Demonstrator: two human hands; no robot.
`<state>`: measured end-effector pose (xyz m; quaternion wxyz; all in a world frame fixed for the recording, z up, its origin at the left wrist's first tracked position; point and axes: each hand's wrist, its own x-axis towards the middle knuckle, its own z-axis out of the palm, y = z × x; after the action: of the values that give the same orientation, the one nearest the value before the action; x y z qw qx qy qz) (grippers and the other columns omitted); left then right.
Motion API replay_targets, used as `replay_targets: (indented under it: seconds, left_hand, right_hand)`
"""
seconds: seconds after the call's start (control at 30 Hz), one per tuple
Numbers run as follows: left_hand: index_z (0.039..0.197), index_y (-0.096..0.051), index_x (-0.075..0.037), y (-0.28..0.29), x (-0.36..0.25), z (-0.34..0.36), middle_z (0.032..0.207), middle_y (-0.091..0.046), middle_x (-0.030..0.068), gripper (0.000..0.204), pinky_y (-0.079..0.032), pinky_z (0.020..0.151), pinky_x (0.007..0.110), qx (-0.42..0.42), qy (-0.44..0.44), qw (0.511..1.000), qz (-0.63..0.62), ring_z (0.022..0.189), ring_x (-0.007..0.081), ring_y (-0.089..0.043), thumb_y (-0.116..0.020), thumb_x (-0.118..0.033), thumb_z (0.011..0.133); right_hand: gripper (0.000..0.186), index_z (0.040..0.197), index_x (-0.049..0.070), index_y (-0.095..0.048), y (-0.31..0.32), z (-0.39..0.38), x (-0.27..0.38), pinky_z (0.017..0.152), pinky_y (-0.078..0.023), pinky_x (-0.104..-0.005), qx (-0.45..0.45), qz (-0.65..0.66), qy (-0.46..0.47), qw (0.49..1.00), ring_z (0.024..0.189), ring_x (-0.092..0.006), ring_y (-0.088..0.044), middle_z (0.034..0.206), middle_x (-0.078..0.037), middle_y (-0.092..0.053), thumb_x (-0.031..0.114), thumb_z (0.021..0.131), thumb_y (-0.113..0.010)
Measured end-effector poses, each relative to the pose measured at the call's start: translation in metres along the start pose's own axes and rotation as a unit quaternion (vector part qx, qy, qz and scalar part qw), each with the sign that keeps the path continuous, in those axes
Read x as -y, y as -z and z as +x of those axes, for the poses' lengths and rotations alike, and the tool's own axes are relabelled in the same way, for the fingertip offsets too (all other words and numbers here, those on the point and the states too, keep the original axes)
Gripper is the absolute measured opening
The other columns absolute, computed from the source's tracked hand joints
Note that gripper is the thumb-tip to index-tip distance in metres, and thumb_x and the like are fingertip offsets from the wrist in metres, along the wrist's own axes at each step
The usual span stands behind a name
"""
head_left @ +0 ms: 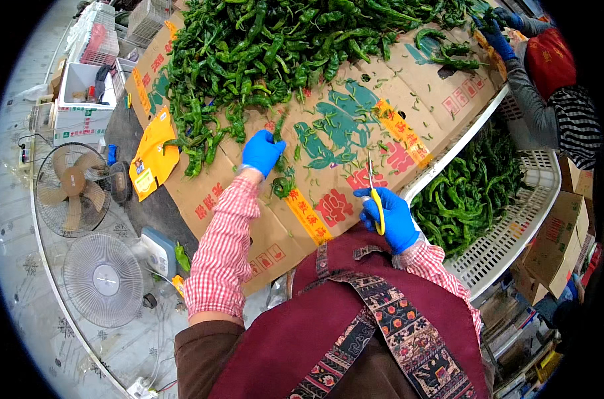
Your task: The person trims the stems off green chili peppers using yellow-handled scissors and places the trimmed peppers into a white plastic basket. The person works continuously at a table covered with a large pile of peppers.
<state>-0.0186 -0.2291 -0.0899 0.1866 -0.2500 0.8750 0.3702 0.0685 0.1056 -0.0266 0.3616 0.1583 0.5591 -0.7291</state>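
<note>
Gloved in blue, my left hand point(261, 154) has its fingers curled on a green pepper point(279, 125) over the cardboard sheet point(219, 199). A few loose peppers point(282, 187) lie just below and right of it. My right hand point(393, 223) grips scissors point(380, 213) with yellow handles, their metal blades pointing up. Above both hands is a large pile of green peppers point(269, 46). Small clipped stems lie scattered on the cardboard between and above the hands.
A white crate point(481, 269) of peppers stands at right. A co-worker point(561, 113) in blue gloves reaches to the pile at upper right. Two fans point(73, 179), white bins point(83, 120) and a yellow packet point(154, 153) are at left; cardboard boxes point(551, 246) at far right.
</note>
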Motion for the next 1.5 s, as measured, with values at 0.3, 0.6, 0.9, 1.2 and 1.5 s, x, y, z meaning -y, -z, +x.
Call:
replay_targets:
  seconds: [0.3,0.6,0.9,1.2,1.5]
  left_hand:
    - [0.105,-0.063,-0.005,0.000,-0.034,-0.061,0.095,-0.069,0.0067,0.019,-0.053,0.069,0.032,0.021,-0.014,0.809,-0.587,0.081,0.0181,-0.066,-0.066,-0.019,0.093]
    - [0.107,-0.063,-0.004,-0.009,-0.013,-0.076,0.098,-0.068,0.0078,0.020,-0.054,0.077,0.038,0.016,-0.008,0.795,-0.607,0.088,0.0222,-0.066,-0.063,-0.020,0.093]
    - [0.100,-0.062,-0.002,0.037,0.000,-0.015,0.103,-0.065,0.0133,0.017,-0.051,0.096,0.048,0.072,-0.161,0.710,-0.681,0.104,0.0282,-0.063,-0.060,-0.014,0.088]
    - [0.126,-0.057,0.007,0.099,-0.041,0.116,0.117,-0.065,0.0251,0.073,-0.049,0.092,0.043,-0.204,-0.081,0.969,0.112,0.110,0.0345,-0.063,-0.076,-0.043,0.077]
    - [0.117,-0.062,0.001,0.084,0.012,0.031,0.096,-0.071,0.0103,0.041,-0.049,0.064,0.030,0.111,0.012,0.922,-0.370,0.079,0.0153,-0.065,-0.066,-0.026,0.086]
  right_hand:
    - [0.060,0.130,0.008,-0.053,-0.037,-0.004,0.025,0.082,-0.052,-0.0370,0.057,-0.334,0.078,0.938,0.093,-0.0268,-0.068,0.103,-0.018,-0.067,0.047,0.087,-0.069]
    - [0.048,0.125,0.002,-0.055,-0.059,0.022,0.029,0.072,-0.053,-0.0300,0.064,-0.218,0.055,0.972,0.080,-0.0148,-0.066,0.093,-0.010,-0.068,0.031,0.091,-0.070]
    - [0.025,0.111,0.003,-0.064,-0.054,0.039,0.024,0.054,-0.047,-0.0221,0.039,-0.083,-0.011,0.996,0.062,-0.0060,-0.057,0.080,-0.001,-0.065,0.020,0.093,-0.068]
    - [0.025,0.115,0.005,-0.064,-0.048,0.053,0.030,0.056,-0.048,-0.0214,0.032,-0.063,-0.028,0.997,0.065,-0.0060,-0.058,0.084,-0.001,-0.066,0.016,0.093,-0.067]
    - [0.026,0.116,0.006,-0.063,-0.040,0.060,0.027,0.056,-0.047,-0.0217,0.037,-0.039,-0.035,0.998,0.064,-0.0063,-0.057,0.083,-0.001,-0.065,0.016,0.093,-0.068]
